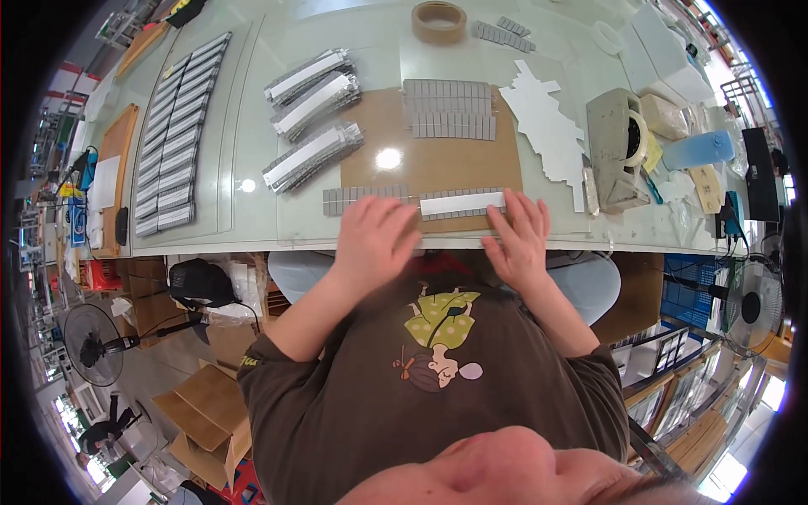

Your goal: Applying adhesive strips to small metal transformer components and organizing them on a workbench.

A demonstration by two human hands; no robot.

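Note:
At the near edge of the table a grey segmented strip with a white strip (462, 204) along its top lies on a brown board (497, 160). My right hand (519, 238) rests at its right end, fingers apart, fingertips touching the end. Just left of it, another grey segmented strip (341, 202) without a white top lies partly under my left hand (376, 240). That hand's fingers reach forward, slightly bent and spread, over this strip's right part. More grey segmented strips (450, 109) lie side by side farther up the board.
Stacked white-topped strips (311, 157) lie left of the board, with long rows of strips (181, 135) farther left. White paper strips (547, 122) are piled at right, beside a tape dispenser (612, 147) and a blue bottle (699, 150). A tape roll (438, 23) lies at the back.

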